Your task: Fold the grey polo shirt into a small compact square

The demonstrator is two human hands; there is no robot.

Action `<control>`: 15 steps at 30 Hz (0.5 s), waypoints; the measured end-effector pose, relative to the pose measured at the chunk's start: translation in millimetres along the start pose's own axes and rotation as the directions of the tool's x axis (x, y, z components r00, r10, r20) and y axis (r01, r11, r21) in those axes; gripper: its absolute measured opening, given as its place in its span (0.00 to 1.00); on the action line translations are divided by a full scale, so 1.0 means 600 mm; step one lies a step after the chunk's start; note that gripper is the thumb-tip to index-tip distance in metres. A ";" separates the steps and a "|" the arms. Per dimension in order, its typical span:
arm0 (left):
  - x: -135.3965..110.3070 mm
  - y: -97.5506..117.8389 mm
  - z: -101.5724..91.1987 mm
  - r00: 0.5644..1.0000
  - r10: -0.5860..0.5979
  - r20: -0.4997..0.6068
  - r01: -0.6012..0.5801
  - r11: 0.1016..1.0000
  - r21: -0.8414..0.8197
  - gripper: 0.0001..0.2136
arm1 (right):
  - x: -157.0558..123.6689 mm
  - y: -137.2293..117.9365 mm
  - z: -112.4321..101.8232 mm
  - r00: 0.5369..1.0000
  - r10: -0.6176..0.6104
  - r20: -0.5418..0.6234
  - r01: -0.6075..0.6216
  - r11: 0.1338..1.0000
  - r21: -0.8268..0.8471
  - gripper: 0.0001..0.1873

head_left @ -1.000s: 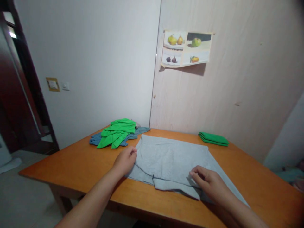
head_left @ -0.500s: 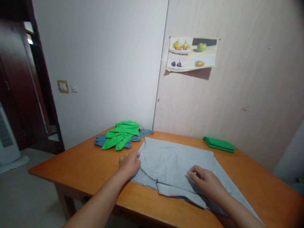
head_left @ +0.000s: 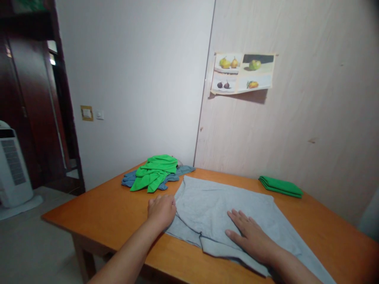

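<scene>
A light grey garment (head_left: 216,205) lies spread on the table, with a folded-over flap along its near edge and some wrinkles at the left. My left hand (head_left: 161,211) is at its left edge, fingers curled closed on the cloth; the fingertips are partly hidden. Flat on the middle of the grey fabric rests my right hand (head_left: 251,238), its fingers stretched and the thumb apart.
At the back left of the wooden table (head_left: 118,211) is a loose heap of a bright green garment (head_left: 158,169) over blue clothing (head_left: 128,179). A folded green cloth (head_left: 281,186) lies at the back right. Behind the table stands a wall with a fruit picture (head_left: 242,74).
My right hand has gone from curled fingers above the garment to lying flat and spread on it. The left hand stays at the left edge. The view has shifted slightly.
</scene>
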State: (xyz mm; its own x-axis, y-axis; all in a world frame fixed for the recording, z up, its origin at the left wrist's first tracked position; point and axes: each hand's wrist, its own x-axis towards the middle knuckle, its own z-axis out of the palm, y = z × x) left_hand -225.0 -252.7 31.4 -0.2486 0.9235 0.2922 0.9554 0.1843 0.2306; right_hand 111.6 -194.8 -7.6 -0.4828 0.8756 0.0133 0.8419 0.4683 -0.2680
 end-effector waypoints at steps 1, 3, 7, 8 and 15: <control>0.002 0.002 -0.003 1.000 0.005 -0.006 -0.005 1.000 0.012 0.09 | -0.001 0.002 0.002 1.000 0.004 0.010 -0.004 1.000 -0.006 0.44; 0.011 0.008 -0.008 0.999 0.028 -0.026 -0.027 0.999 0.023 0.09 | -0.002 0.003 0.005 1.000 0.005 0.005 -0.005 1.000 -0.022 0.44; 0.045 0.026 -0.007 0.996 0.085 -0.027 -0.085 0.996 0.002 0.09 | -0.004 0.004 0.010 0.999 -0.001 -0.035 0.000 0.999 -0.037 0.42; 0.056 0.032 -0.004 0.996 0.090 -0.014 -0.090 0.996 -0.002 0.09 | -0.004 0.005 0.012 0.999 -0.004 -0.043 0.002 0.999 -0.038 0.42; 0.132 0.085 0.030 0.985 0.169 0.039 -0.167 0.985 -0.040 0.14 | -0.006 0.010 0.018 0.999 -0.014 -0.050 0.011 0.999 -0.053 0.40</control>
State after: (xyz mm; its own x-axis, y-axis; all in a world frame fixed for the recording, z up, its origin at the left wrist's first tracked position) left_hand -192.8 -164.1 49.5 -0.0776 0.9539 0.2901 0.9765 0.0140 0.2151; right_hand 115.9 -196.5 -19.6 -0.4817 0.8739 0.0656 0.8480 0.4836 -0.2167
